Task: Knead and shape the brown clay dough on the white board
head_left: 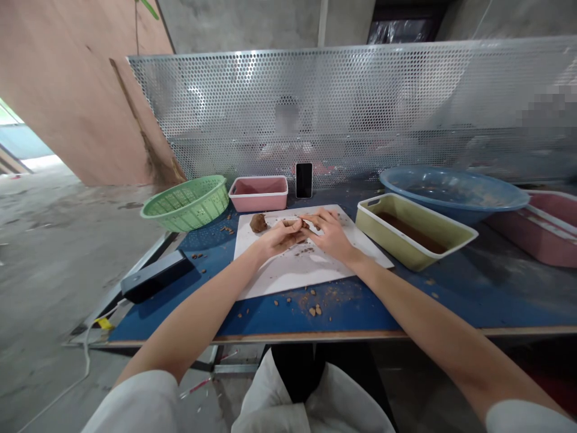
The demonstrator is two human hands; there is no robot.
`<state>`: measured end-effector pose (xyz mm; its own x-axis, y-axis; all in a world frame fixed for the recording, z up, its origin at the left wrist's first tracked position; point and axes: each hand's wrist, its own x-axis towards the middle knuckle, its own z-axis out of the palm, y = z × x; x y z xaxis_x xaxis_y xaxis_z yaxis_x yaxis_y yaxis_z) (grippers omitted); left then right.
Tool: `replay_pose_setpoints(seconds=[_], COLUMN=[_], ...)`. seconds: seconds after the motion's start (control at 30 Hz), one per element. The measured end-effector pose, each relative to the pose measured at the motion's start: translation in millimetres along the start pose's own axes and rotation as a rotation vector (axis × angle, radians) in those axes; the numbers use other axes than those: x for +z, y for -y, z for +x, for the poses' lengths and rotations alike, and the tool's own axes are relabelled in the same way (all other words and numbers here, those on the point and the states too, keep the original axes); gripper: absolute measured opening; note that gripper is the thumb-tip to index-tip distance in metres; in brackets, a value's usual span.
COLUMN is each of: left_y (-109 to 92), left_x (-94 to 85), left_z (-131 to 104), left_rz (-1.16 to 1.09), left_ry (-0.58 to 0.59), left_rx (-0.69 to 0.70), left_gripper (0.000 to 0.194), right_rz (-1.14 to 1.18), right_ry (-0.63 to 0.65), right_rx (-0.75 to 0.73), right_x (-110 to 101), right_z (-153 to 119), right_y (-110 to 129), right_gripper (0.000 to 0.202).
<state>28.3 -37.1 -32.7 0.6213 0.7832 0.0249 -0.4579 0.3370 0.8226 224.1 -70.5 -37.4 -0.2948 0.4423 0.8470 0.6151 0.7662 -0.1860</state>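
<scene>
My left hand (283, 236) and my right hand (330, 233) meet over a white board (288, 273) on the table. Between their fingertips is a small piece of brown clay (305, 224), mostly hidden by the fingers. The left hand is closed on it, thumb on top. The right hand's fingers press at it from the other side. A larger lump of clay (258, 223) rests on the board just left of my left hand. Dark crumbs (306, 249) are scattered on the board beneath both hands.
Behind the board stand a pink basket (258, 201) and an upright phone (303, 180). A green colander (192, 204) and a black box (155, 278) are at left. To the right are an olive tub (396, 240) of brown liquid, a blue basin (451, 186) and a pink tub (541, 240).
</scene>
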Motion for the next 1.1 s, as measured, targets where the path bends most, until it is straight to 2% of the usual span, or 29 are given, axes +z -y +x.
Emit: replay_pose_setpoints(seconds=[0.27, 0.47, 0.67, 0.93, 1.1], left_y=[0.7, 1.1, -0.4, 2.6, 1.4], left_x=[-4.7, -1.9, 4.3, -1.0, -0.7], left_z=[2.6, 0.7, -2.1, 1.7, 1.1], left_rz=[0.000, 0.026, -0.008, 0.068, 0.103], left_ry=[-0.001, 0.004, 0.005, -0.021, -0.037], left_rx=[-0.009, -0.003, 0.019, 0.047, 0.052], left_gripper=[0.034, 0.037, 0.039, 0.043, 0.039], right_rz=[-0.008, -0.011, 0.009, -0.001, -0.005], right_ry=[0.068, 0.125, 0.045, 0.070, 0.089], right_rx=[0.020, -0.008, 0.019, 0.006, 0.021], right_x=[-3.0, -3.1, -1.5, -2.3, -0.4], right_z=[0.8, 0.3, 2.0, 1.7, -0.1], right_y=[0.1, -2.8, -1.6, 2.9, 1.4], right_gripper=[0.031, 0.032, 0.025, 0.028, 0.030])
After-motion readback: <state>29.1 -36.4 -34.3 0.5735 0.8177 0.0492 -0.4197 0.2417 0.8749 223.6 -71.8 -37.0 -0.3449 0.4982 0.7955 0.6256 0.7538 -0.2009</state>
